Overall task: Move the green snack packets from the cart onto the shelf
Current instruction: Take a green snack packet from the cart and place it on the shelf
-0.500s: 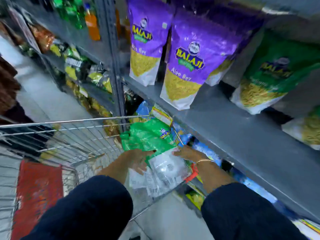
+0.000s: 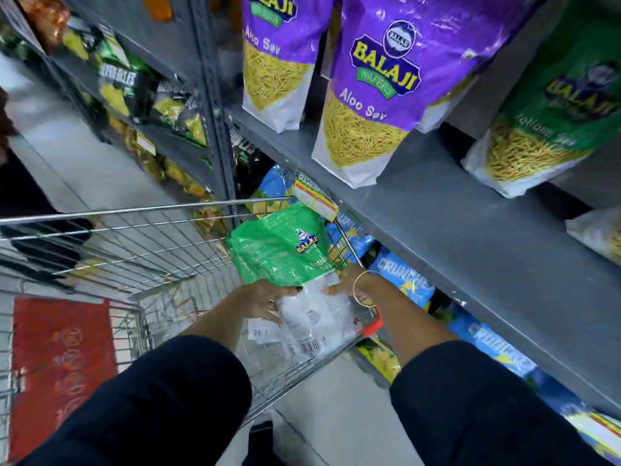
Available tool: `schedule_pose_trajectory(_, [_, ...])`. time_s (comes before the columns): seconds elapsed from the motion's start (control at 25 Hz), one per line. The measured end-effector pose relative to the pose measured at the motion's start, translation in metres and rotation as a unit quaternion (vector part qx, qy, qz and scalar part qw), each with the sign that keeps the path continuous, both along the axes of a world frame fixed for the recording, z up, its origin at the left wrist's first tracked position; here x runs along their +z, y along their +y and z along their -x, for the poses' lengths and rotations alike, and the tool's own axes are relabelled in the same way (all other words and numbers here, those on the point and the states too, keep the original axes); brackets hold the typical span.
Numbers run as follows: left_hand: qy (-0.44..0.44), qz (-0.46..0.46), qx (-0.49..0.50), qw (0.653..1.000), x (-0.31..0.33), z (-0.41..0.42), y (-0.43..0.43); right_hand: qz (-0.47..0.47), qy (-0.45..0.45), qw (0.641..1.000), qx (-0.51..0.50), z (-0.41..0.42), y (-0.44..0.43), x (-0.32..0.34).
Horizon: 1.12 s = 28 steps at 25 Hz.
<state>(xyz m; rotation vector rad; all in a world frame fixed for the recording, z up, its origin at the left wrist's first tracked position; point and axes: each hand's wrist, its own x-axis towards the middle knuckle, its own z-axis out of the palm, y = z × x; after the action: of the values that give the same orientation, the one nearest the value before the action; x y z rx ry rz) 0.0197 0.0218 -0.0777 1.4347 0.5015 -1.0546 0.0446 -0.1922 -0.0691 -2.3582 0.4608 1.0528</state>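
A green snack packet (image 2: 285, 250) with a clear white lower half sits above the right corner of the wire cart (image 2: 134, 210). My left hand (image 2: 262, 299) grips its left side and my right hand (image 2: 349, 280) grips its right side, both near the packet's middle. More white packet backs show beneath it in the cart. The grey shelf (image 2: 447, 227) runs along the right, and one green packet (image 2: 551, 105) stands on it at the far right.
Two purple Aloo Sev packets (image 2: 379, 82) stand on the shelf to the left of the green one. Blue snack bags (image 2: 403, 274) fill the tier below, close to my right wrist. A red cart seat flap (image 2: 60, 361) is lower left. A grey upright post (image 2: 208, 95) splits the shelving.
The packet in both hands now shows its front logo and sits a little higher over the cart corner. The view has moved closer to the shelf.
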Motion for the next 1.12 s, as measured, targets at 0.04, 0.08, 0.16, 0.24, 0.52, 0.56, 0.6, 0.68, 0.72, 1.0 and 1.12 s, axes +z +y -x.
schedule_pose_trajectory(0.04, [0.003, 0.003, 0.027, 1.000, -0.002, 0.002, 0.001, 0.007, 0.000, 0.999, 0.033, 0.000, 0.005, 0.002])
schedule_pose_trajectory(0.08, [-0.001, 0.003, 0.048, 0.999, 0.002, 0.006, -0.002, -0.002, -0.002, 0.999, 0.035, 0.002, 0.009, 0.008])
schedule_pose_trajectory(0.16, [-0.021, -0.001, 0.072, 0.997, 0.004, 0.014, -0.005, -0.066, 0.020, 0.997, 0.014, 0.007, 0.012, 0.009])
schedule_pose_trajectory(0.24, [-0.035, 0.000, 0.084, 0.996, 0.007, 0.020, -0.004, -0.088, 0.016, 0.996, -0.006, 0.012, 0.011, 0.003])
schedule_pose_trajectory(0.52, [-0.138, -0.060, 0.087, 0.985, 0.057, 0.038, 0.023, -0.197, -0.066, 0.978, 0.005, 0.037, 0.036, 0.059])
schedule_pose_trajectory(0.56, [-0.158, -0.068, 0.087, 0.981, 0.066, 0.035, 0.026, -0.204, -0.087, 0.975, 0.004, 0.039, 0.036, 0.069])
schedule_pose_trajectory(0.6, [-0.175, -0.083, 0.085, 0.977, 0.083, 0.034, 0.027, -0.203, -0.110, 0.973, 0.010, 0.041, 0.033, 0.082])
schedule_pose_trajectory(0.68, [-0.222, -0.088, 0.077, 0.968, 0.118, 0.026, 0.022, -0.225, -0.165, 0.960, 0.012, 0.043, 0.022, 0.112])
schedule_pose_trajectory(0.72, [-0.250, -0.084, 0.073, 0.962, 0.130, 0.018, 0.018, -0.238, -0.186, 0.953, 0.007, 0.042, 0.017, 0.128])
schedule_pose_trajectory(1.0, [-0.385, -0.021, -0.027, 0.922, 0.242, -0.031, -0.086, -0.202, -0.383, 0.889, -0.148, 0.055, -0.074, 0.220])
schedule_pose_trajectory(1.12, [-0.380, 0.033, -0.084, 0.921, 0.261, -0.039, -0.156, -0.203, -0.427, 0.849, -0.237, 0.068, -0.124, 0.223])
